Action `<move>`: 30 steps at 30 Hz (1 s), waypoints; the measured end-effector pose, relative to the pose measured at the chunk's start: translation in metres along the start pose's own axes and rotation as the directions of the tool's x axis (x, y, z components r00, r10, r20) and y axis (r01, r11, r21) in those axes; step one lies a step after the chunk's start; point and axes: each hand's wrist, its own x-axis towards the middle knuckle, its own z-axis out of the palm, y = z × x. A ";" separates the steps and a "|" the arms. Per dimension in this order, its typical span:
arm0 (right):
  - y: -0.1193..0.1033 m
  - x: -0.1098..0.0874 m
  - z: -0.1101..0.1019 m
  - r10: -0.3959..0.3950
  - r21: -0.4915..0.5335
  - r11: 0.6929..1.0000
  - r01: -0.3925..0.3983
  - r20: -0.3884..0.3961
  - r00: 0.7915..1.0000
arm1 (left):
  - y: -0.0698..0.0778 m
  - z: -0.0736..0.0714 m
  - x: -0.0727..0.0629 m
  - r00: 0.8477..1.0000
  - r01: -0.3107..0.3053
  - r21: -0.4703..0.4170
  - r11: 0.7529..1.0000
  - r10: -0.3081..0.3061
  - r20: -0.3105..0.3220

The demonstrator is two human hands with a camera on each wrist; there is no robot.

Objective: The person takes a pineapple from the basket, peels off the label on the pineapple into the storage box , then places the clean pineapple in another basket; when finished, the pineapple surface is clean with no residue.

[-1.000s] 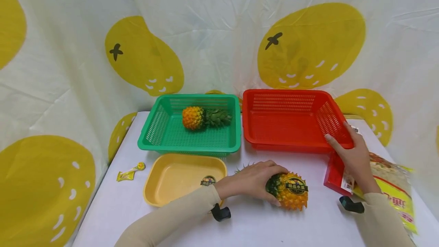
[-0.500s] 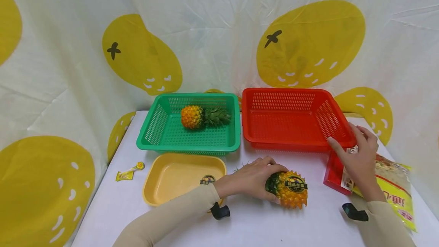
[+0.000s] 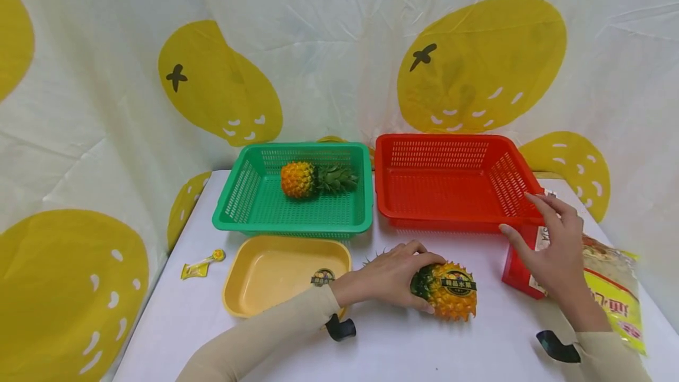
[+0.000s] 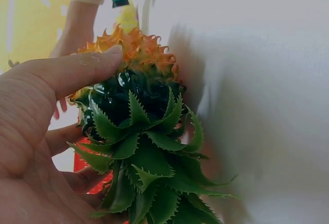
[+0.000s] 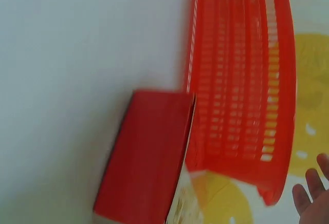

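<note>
My left hand [image 3: 389, 279] grips a pineapple [image 3: 456, 293] lying on the table, around where its body meets the leaves. The left wrist view shows the thumb over the dark green part, with the leafy crown [image 4: 154, 157] toward the camera. Just off the front right corner of the red basket [image 3: 440, 193], my right hand [image 3: 557, 252] is raised with fingers spread and nothing in them. Below that hand a red box [image 3: 520, 273] stands partly hidden. Fingers of the right hand [image 5: 314, 201] also show at the lower right of the right wrist view, apart from the basket.
A green basket [image 3: 228, 220] at the back left holds another pineapple [image 3: 299, 180]. In front of it sits a yellow tray [image 3: 265, 279]. A lollipop [image 3: 217, 255] and a small yellow packet [image 3: 195, 270] lie at the left. A food bag [image 3: 615, 287] lies at the right edge.
My right hand has let go of the red basket's corner and drawn back from it, toward me. The left hand and its pineapple have stayed in place.
</note>
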 end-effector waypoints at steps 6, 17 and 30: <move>-0.024 -0.011 0.004 -0.061 0.060 0.997 0.056 0.080 0.995 | 0.000 0.001 0.000 1.000 0.000 -0.001 1.000 0.000 -0.010; -0.047 -0.034 0.019 -0.194 0.290 0.953 0.085 0.373 0.908 | -0.004 0.002 -0.001 0.999 -0.035 -0.071 0.997 0.032 -0.043; -0.047 -0.057 0.036 -0.164 0.264 0.964 0.023 0.524 0.836 | -0.009 0.004 0.001 0.998 -0.030 -0.112 0.993 0.024 -0.055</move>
